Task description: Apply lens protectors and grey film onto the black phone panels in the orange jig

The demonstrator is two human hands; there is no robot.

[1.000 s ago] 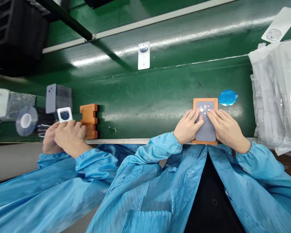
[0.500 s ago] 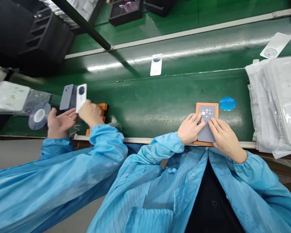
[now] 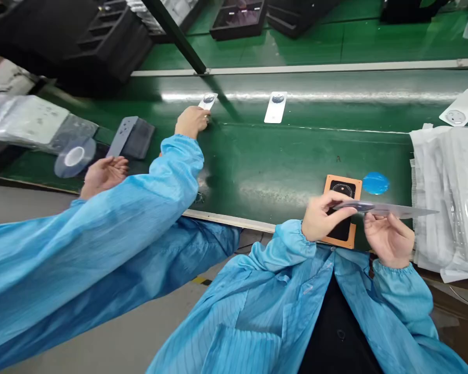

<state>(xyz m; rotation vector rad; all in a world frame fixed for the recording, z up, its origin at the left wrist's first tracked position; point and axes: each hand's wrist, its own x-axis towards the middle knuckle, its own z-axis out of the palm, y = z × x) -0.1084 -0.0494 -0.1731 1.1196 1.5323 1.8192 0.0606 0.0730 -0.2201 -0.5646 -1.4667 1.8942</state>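
A thin phone back cover (image 3: pixel 398 210) is tilted almost edge-on above the bench. My left hand (image 3: pixel 323 217) pinches its left end between thumb and fingers, near the dark camera circle. Under the cover's middle, my right hand (image 3: pixel 392 241) has curled fingers and thumb at the lower edge, gripping it. Beneath and left of the cover lies an orange fixture (image 3: pixel 338 242) with a black recessed centre, partly hidden by my left hand. Just right of the fixture sits a round blue film disc (image 3: pixel 376 183).
A co-worker's hand (image 3: pixel 193 122) is at a white phone cover (image 3: pixel 208 101); another white cover (image 3: pixel 275 107) lies farther right. Bagged clear trays (image 3: pixel 466 182) are stacked at right, near a loose white cover (image 3: pixel 462 107). Grey covers (image 3: pixel 134 137) and a tape roll (image 3: pixel 75 156) lie left.
My hands have lifted the cover off the orange fixture and tilted it edge-on, exposing the black centre. The co-worker's hand has moved a white cover up and right. The view has shifted.
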